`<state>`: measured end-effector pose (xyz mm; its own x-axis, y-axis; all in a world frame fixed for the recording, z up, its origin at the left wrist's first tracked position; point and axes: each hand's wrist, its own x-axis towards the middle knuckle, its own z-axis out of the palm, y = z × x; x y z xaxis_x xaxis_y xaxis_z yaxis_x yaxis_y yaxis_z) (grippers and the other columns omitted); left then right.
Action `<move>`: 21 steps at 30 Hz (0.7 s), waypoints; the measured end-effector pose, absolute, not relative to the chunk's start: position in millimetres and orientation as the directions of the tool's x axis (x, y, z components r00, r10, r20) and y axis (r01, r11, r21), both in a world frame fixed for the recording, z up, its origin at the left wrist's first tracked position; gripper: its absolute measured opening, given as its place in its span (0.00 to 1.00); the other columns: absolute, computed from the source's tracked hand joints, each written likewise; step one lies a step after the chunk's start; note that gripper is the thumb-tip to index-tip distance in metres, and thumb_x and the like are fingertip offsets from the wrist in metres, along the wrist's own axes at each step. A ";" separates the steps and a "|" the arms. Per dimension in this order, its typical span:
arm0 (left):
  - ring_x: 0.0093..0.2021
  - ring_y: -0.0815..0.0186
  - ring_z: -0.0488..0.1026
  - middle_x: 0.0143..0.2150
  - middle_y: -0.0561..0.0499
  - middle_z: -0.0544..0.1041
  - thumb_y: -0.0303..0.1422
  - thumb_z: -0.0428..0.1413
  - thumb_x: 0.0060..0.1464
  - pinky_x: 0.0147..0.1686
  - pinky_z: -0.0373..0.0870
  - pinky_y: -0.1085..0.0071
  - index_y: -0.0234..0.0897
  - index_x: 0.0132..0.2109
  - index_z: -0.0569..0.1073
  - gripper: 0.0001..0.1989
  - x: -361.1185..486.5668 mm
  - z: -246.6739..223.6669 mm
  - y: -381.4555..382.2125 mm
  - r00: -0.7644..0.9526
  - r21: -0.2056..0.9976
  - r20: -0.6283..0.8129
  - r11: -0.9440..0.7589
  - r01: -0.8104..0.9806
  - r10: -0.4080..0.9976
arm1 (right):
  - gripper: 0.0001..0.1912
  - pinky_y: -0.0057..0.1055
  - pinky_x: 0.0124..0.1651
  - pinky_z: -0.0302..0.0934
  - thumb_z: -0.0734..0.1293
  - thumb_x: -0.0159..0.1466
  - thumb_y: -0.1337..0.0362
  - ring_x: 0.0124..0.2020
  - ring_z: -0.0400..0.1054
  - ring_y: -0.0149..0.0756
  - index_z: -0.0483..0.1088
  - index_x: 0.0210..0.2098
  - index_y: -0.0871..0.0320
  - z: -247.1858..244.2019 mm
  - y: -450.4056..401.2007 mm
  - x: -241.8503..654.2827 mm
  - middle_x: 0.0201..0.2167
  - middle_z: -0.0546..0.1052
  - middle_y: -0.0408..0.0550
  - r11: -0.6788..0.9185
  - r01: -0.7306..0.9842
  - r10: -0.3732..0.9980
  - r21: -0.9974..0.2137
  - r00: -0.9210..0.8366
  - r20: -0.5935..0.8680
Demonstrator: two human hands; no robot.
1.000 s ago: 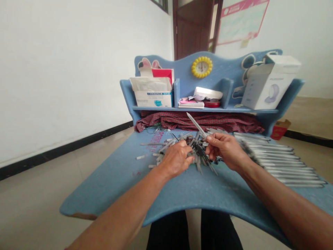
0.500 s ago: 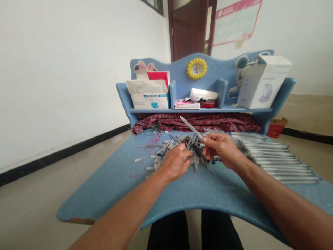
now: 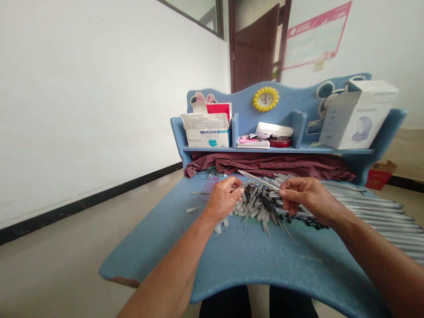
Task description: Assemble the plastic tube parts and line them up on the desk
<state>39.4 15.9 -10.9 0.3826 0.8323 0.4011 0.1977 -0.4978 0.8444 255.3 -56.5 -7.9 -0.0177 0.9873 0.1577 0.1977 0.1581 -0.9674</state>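
My right hand (image 3: 300, 196) is closed on a clear pen barrel (image 3: 258, 179), gripped near its lower end, with the tapered tip pointing up and left. My left hand (image 3: 225, 195) is pinched shut just left of the barrel. A slim piece seems to stick out of its fingertips, too blurred to name. Below and between both hands lies a loose pile of small clear and black pen parts (image 3: 255, 207). Right of the pile, partly behind my right forearm, long clear pens with dark ends (image 3: 380, 212) lie side by side in a row.
The blue desk (image 3: 251, 260) has a curved front edge. Its raised shelf holds a mask box (image 3: 208, 137), papers (image 3: 253, 143), a red tin (image 3: 280, 142) and a tall white box (image 3: 359, 117). Under the shelf is a bunched checked cloth (image 3: 271, 164). One small clear piece (image 3: 192, 209) lies apart at left.
The view has swung so the desk sits further right and lower. My left hand has risen from the pile towards the barrel. The barrel in my right hand has tipped flatter.
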 end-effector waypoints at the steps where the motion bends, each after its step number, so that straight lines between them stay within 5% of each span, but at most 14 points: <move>1: 0.21 0.72 0.68 0.20 0.57 0.70 0.26 0.54 0.45 0.23 0.63 0.77 0.36 0.31 0.70 0.03 38.0 -10.2 17.7 0.354 0.844 0.413 -0.499 0.197 0.839 | 0.15 0.24 0.17 0.57 0.70 0.51 0.54 0.13 0.63 0.26 0.67 0.23 0.60 -7.9 -56.4 256.6 0.15 0.72 0.43 0.156 0.212 0.988 -0.965 -0.013 0.157; 12: 0.20 0.73 0.66 0.19 0.56 0.70 0.28 0.58 0.41 0.21 0.61 0.77 0.33 0.32 0.74 0.07 29.6 -7.7 25.8 0.231 0.897 0.391 -0.425 0.120 0.891 | 0.14 0.23 0.16 0.55 0.70 0.50 0.55 0.13 0.62 0.26 0.68 0.23 0.60 -10.7 -55.2 260.3 0.14 0.71 0.41 0.109 0.349 0.994 -0.931 -0.020 0.108; 21: 0.18 0.76 0.63 0.21 0.54 0.72 0.31 0.60 0.40 0.19 0.59 0.78 0.30 0.32 0.75 0.10 22.7 2.3 20.6 0.433 0.946 0.259 -0.317 0.066 0.863 | 0.13 0.23 0.18 0.56 0.67 0.54 0.55 0.14 0.63 0.26 0.67 0.25 0.60 -8.5 -56.4 265.0 0.15 0.71 0.41 0.127 0.444 0.990 -0.887 -0.107 0.088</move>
<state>22.7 20.6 2.3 0.4333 0.8631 0.2594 0.0656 -0.3173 0.9461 265.0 -56.4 -8.5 -0.1074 0.9903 0.0877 0.4443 0.1268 -0.8869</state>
